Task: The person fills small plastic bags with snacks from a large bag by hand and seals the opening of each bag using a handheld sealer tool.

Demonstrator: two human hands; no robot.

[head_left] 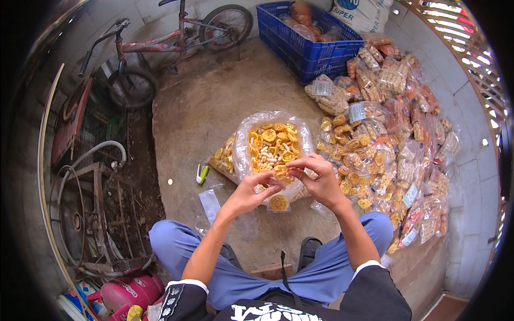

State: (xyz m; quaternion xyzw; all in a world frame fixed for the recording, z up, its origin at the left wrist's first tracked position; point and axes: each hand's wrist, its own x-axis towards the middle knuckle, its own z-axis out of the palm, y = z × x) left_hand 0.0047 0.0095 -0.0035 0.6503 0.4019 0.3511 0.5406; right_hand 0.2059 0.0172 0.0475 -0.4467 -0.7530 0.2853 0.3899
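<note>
Between my two hands hangs a small clear plastic bag (279, 203) with round yellow wheel crackers in its lower end. My left hand (250, 193) pinches the bag's left side with thumb and fingers. On the right side, my right hand (320, 179) is closed at the bag's top edge, next to another wheel cracker (280, 171). Whether that cracker is inside the small bag I cannot tell. Just beyond my hands stands a large open clear bag (242, 140), full of yellow wheel crackers (269, 135) and paler short pieces.
Left of the large bag lie a green-handled tool (202, 174) and flat clear bags (209, 205). Many filled snack packets (375, 155) are heaped at right, below a blue crate (326, 56). A bicycle (176, 45), a metal frame (104, 214) and a pink gas cylinder (131, 291) line the left.
</note>
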